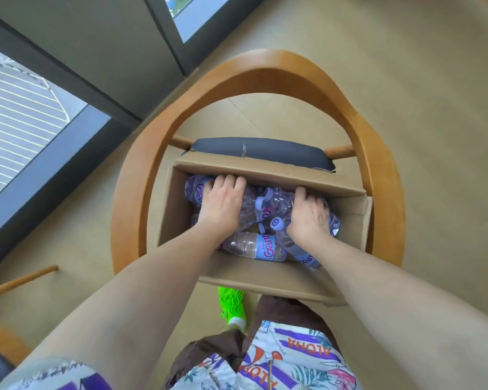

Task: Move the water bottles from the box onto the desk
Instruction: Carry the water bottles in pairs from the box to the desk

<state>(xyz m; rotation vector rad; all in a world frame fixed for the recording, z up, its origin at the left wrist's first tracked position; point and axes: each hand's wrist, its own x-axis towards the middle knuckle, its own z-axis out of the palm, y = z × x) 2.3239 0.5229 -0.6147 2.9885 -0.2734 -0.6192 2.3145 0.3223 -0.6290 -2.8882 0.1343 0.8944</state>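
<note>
An open cardboard box [350,218] rests on a chair seat and holds several clear water bottles with blue and pink labels. Both my hands are down inside it. My left hand [223,204] curls over a bottle [196,190] at the far left of the box. My right hand [310,215] wraps around another bottle [334,223] on the right side. One bottle [254,246] lies crosswise near the front wall, untouched. Pale caps [262,199] show between my hands. No desk is in view.
The box sits on a wooden chair [265,68] with a curved arm rail ringing it and a dark cushion [259,149] behind the box. Tall windows [26,122] stand at the left. A green shoe [233,308] is on the beige floor below the box.
</note>
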